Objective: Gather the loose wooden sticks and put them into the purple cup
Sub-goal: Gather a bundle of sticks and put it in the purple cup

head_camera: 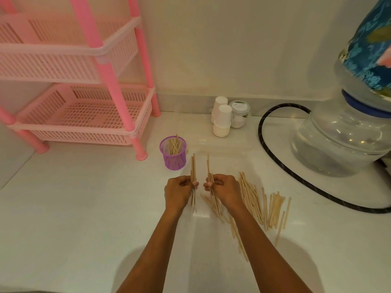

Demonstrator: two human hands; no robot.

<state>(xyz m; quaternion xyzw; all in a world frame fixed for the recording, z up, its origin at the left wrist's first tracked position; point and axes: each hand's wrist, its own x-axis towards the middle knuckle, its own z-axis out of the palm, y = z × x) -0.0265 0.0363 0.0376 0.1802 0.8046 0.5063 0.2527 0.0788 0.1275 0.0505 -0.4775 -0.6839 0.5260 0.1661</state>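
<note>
Nearest the person, on the white worktop (84, 208) and on the near right of the purple cup (173, 160), lie the loose sticks (273, 206): a fanned heap of thin, flat wooden strips, some crossing, a few straying further from the cup towards the person. They look very light, stiff along their length and smooth, so they likely slide over one another and splay if pinched at one end; a hold round the middle of a squared-up bunch seems safest. Closer to the cup, just on its near side, both hands work. The left hand (178, 192) has its grip curled round a small bundle (193, 166) held roughly upright, and the right hand (225, 190) has its grip closed likewise on a second bundle (208, 166), both taken near mid-length, the tops reaching towards the cup. The cup itself is mesh, stands upright and already contains several sticks (174, 144) leaning inside; being light, it may tip if a bunch is pushed in sideways. Beyond the cup to the right stand stacked paper cups (222, 121) beside a jar (239, 115); beyond it to the left, a pink rack (80, 115).
</note>
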